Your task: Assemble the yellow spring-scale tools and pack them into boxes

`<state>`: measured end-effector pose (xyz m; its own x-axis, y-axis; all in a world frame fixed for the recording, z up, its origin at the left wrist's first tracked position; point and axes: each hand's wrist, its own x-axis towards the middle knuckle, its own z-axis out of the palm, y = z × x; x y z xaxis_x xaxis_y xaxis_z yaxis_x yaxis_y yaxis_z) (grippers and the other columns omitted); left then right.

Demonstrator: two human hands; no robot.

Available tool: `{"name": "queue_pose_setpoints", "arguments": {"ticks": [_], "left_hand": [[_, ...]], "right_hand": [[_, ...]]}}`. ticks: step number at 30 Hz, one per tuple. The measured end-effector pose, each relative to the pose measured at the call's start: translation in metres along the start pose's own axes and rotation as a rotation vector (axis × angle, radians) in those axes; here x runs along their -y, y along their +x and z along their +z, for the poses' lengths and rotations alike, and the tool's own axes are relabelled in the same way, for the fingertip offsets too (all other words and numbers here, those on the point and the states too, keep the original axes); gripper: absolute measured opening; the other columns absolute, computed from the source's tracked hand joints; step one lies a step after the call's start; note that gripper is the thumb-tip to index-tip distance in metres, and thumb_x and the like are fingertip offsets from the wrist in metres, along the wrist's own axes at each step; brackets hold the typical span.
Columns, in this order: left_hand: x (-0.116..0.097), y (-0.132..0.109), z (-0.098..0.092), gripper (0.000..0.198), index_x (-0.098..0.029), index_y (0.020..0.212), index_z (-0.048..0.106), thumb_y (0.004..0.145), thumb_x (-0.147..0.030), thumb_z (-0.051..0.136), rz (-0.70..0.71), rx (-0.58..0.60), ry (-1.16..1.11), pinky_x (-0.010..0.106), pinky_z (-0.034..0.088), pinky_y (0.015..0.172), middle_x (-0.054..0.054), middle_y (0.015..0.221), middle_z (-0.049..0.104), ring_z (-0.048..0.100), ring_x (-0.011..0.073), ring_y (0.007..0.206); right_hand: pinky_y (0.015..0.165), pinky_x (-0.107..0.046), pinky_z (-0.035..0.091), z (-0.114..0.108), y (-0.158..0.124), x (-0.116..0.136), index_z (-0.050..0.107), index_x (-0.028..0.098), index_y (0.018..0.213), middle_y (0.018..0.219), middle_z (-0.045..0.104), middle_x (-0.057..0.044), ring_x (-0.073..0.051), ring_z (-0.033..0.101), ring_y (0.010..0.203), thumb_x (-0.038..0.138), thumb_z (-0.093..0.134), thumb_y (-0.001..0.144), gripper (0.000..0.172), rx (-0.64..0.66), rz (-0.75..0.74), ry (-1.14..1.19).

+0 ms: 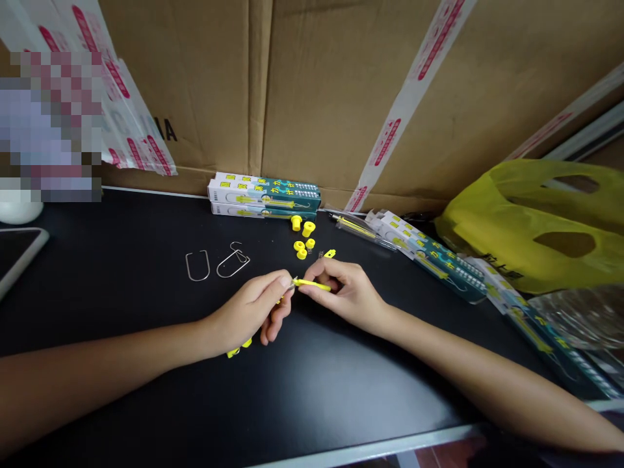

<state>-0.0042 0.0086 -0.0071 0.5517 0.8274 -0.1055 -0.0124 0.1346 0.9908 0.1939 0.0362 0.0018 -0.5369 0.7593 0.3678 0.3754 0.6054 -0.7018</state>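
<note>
My left hand [260, 302] is closed in a pinch on a small metal spring [292, 284], whose end sticks out past the thumb. Bits of yellow show between its fingers. My right hand [351, 289] pinches a thin yellow plastic strip [314, 285], and its left end meets the spring. Under my left wrist, a yellow piece [234, 353] shows in part; the rest is hidden. Just beyond my hands lie several yellow plastic caps [308, 229], loose springs and a small yellow tab [330, 253]. Left of them are a bent wire loop [197, 266] and a wire loop with a hook [234, 262].
Printed boxes [266, 195] are stacked against the cardboard [312, 97] at the back. More boxes [424, 253] line the right side, beside a clear packet [361, 229], a yellow plastic bag [517, 227] and a clear ribbed container [580, 315]. A pale-edged device [22, 257] lies far left.
</note>
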Motion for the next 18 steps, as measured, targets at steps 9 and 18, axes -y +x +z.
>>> {"name": "queue_pose_setpoints", "arguments": {"ticks": [9, 18], "left_hand": [[-0.002, 0.001, -0.001, 0.038, -0.02, 0.074, 0.04, 0.093, -0.053, 0.037, -0.04, 0.048, 0.013, 0.015, 0.039, 0.034, -0.008, 0.051, 0.044, 0.047, 0.0067, 0.037], [-0.001, 0.001, -0.005, 0.036, -0.019, 0.078, 0.045, 0.094, -0.051, 0.037, -0.026, 0.042, -0.047, 0.013, 0.037, 0.034, -0.007, 0.054, 0.048, 0.047, 0.0055, 0.038]], "right_hand": [[0.058, -0.027, 0.046, -0.012, 0.007, -0.002, 0.068, 0.023, 0.1, 0.088, 0.054, -0.005, -0.015, 0.052, 0.074, 0.022, 0.057, 0.088, 0.016, -0.173, -0.245, -0.191], [0.08, -0.037, 0.044, -0.087, 0.024, -0.047, 0.061, 0.011, 0.099, 0.1, 0.063, -0.017, -0.03, 0.057, 0.096, 0.026, 0.051, 0.088, 0.021, 0.06, 0.283, -1.229]]}}
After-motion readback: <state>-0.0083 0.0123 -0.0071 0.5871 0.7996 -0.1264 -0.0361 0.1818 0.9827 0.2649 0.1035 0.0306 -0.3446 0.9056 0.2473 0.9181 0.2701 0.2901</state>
